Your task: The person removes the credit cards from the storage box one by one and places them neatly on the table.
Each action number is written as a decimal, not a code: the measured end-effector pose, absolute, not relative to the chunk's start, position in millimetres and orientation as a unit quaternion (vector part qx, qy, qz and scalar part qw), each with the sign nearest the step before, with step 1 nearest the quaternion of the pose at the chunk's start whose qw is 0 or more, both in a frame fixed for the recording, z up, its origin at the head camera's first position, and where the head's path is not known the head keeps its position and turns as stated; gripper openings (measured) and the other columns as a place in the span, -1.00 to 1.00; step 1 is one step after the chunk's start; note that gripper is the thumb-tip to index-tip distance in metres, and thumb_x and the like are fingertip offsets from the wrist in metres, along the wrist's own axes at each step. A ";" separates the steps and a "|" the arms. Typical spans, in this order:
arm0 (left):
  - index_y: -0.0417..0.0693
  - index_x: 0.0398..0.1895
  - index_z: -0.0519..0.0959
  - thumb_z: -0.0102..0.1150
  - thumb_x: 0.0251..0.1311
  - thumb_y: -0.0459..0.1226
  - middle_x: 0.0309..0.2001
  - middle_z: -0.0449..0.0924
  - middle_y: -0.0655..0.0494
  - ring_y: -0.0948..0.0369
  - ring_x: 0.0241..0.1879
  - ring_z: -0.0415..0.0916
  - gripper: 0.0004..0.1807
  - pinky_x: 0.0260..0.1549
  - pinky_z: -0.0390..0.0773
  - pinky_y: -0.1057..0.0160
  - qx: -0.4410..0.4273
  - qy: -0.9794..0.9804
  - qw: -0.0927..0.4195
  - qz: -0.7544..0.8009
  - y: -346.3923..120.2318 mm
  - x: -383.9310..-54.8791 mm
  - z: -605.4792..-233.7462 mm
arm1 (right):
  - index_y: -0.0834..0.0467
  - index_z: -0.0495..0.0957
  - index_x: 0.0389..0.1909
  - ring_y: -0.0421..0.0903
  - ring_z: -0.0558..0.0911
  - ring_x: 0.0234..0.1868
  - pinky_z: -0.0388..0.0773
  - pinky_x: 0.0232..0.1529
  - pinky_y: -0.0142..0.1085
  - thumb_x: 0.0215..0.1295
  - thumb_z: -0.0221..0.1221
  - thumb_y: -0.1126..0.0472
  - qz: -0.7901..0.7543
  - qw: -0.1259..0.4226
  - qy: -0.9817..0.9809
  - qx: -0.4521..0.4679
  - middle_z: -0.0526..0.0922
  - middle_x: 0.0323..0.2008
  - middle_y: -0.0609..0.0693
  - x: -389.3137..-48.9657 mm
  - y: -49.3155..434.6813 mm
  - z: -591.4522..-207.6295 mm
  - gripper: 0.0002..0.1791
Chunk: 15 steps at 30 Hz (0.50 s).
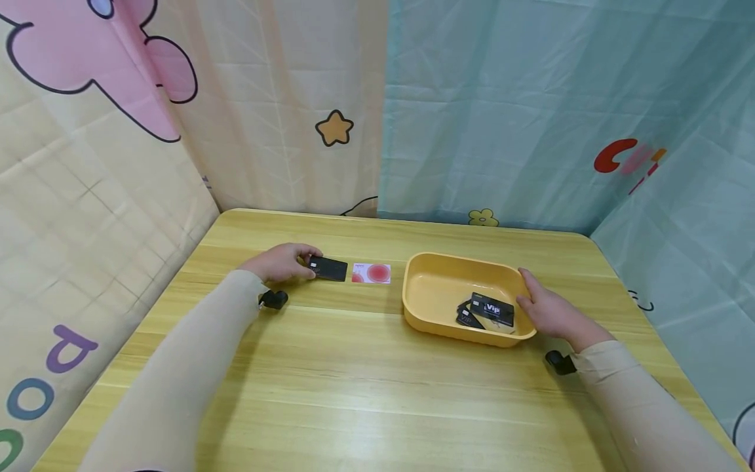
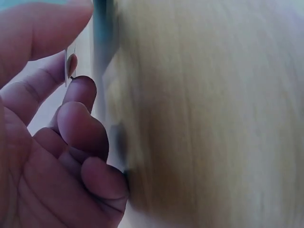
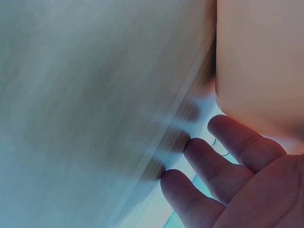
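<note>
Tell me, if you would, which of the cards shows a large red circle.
It is the white-and-pink card lying on the wooden table, between the yellow tray and the lone black card outside it. The other visible cards look black or gold.

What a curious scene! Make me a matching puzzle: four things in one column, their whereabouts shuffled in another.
Things
1. Pink-and-white card
2. Yellow tray
3. Black card outside the tray
4. Overlapping cards

Whereabouts
A. Held by the left hand
B. Inside the tray
C. Flat on the table, untouched by either hand
D. Held at one end by the right hand

Pairs: 1-C, 2-D, 3-A, 4-B
</note>
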<state>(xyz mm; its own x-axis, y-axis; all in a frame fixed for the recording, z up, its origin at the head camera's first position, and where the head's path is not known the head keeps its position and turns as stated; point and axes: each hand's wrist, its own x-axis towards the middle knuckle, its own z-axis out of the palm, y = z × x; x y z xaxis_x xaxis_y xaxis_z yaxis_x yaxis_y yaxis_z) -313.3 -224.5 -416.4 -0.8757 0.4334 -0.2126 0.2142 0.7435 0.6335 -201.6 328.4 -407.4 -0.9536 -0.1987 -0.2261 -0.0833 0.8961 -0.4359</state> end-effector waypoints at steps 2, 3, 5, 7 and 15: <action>-0.06 0.37 0.54 0.39 0.31 -0.24 -0.01 0.52 -0.04 0.08 -0.09 0.41 -0.44 -0.10 0.36 0.17 0.179 0.918 0.177 0.307 -223.9 -314.3 -418.2 | 0.42 -0.32 0.63 0.58 0.31 0.43 0.27 0.39 0.40 0.69 -0.16 0.18 -0.217 0.134 0.964 -0.074 0.09 0.48 0.67 -201.8 328.4 -407.3 -0.22; -0.06 0.37 0.54 0.39 0.31 -0.24 -0.01 0.52 -0.04 0.08 -0.08 0.41 -0.44 -0.08 0.36 0.16 0.180 0.918 0.178 0.305 -223.4 -314.6 -418.7 | 0.43 -0.32 0.63 0.58 0.31 0.43 0.28 0.39 0.40 0.68 -0.16 0.18 -0.217 0.133 0.964 -0.075 0.09 0.48 0.67 -201.7 328.3 -407.1 -0.22; -0.06 0.37 0.54 0.39 0.31 -0.23 0.00 0.52 -0.05 0.06 -0.06 0.42 -0.44 -0.04 0.36 0.15 0.180 0.919 0.181 0.301 -221.9 -314.8 -419.2 | 0.43 -0.32 0.63 0.58 0.31 0.43 0.27 0.40 0.40 0.68 -0.16 0.18 -0.218 0.134 0.964 -0.076 0.09 0.48 0.67 -201.7 328.3 -407.0 -0.23; -0.05 0.37 0.54 0.39 0.30 -0.22 0.02 0.52 -0.06 0.05 -0.02 0.42 -0.43 0.00 0.37 0.13 0.181 0.919 0.185 0.297 -220.1 -314.9 -419.3 | 0.43 -0.33 0.63 0.58 0.30 0.44 0.27 0.40 0.39 0.68 -0.16 0.18 -0.219 0.136 0.963 -0.075 0.08 0.49 0.67 -202.1 328.3 -407.4 -0.23; -0.03 0.35 0.55 0.41 0.26 -0.21 -0.07 0.48 -0.03 0.08 -0.13 0.41 -0.42 -0.09 0.38 0.15 0.179 0.921 0.194 0.285 -217.0 -317.5 -422.1 | 0.41 -0.34 0.64 0.59 0.30 0.44 0.27 0.40 0.40 0.69 -0.16 0.17 -0.220 0.136 0.963 -0.073 0.08 0.48 0.67 -202.0 329.3 -407.9 -0.22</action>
<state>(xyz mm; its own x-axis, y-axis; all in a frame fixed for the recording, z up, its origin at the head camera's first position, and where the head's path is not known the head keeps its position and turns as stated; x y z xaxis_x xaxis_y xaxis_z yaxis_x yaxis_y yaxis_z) -317.5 -217.0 -422.1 -0.8601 0.4413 -0.2561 0.2198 0.7735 0.5944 -202.0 329.3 -407.9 -0.9520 -0.2012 -0.2305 -0.0810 0.8923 -0.4441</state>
